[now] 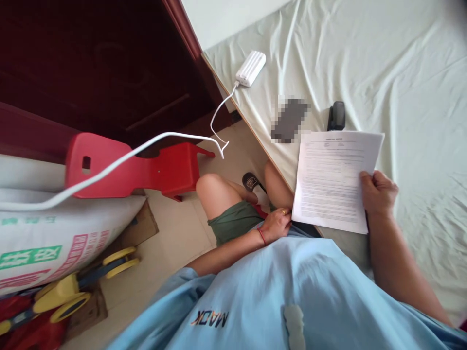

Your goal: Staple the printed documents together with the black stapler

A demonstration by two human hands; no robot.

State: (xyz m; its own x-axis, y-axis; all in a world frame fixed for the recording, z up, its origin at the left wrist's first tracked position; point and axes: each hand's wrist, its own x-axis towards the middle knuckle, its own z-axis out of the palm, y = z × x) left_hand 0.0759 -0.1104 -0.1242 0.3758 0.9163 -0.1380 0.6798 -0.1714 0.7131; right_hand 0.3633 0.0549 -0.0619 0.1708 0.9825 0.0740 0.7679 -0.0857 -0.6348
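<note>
printed sheet (pixel 333 180) on the bed (pixel 401 73) edge, stapler (pixel 336 115) just behind it, power bank (pixel 251 68) farther left

dark wooden door (pixel 109 63), tiled floor (pixel 175 228), sheeted bed (pixel 383 63)

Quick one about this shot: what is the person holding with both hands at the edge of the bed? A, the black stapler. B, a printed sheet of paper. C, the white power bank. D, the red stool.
B: the printed sheet of paper is pinched at its right edge by the right hand and at its lower left corner by the left hand, while the white power bank and black stapler lie untouched on the bed sheet.
</note>
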